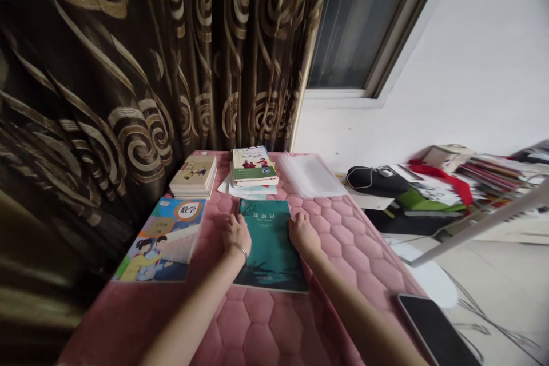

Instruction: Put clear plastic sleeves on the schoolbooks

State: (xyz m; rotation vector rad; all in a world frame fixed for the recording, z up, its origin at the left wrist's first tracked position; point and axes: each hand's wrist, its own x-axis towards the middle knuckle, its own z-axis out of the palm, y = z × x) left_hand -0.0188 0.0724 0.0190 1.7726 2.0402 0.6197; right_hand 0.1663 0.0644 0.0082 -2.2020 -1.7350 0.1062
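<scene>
A teal book [272,246] with white lettering lies closed and flat on the pink quilted table cover [266,326]. My left hand [237,235], a bracelet at its wrist, has its fingers curled against the book's left edge. On the opposite edge, my right hand [303,233] grips with bent fingers; its fingertips are partly hidden. Left of my left hand lies a colourful textbook [160,240] with cartoon children on its cover. Beyond the teal book is a small stack of books [254,166] with a white and green cover on top, resting on loose papers [227,187].
A pile of tan books [194,174] stands at the back left, and clear plastic sleeves [312,174] lie at the back right. A black tablet-like device [435,329] sits at the near right edge. A patterned curtain [206,57] hangs behind; clutter [433,189] lies right of the table.
</scene>
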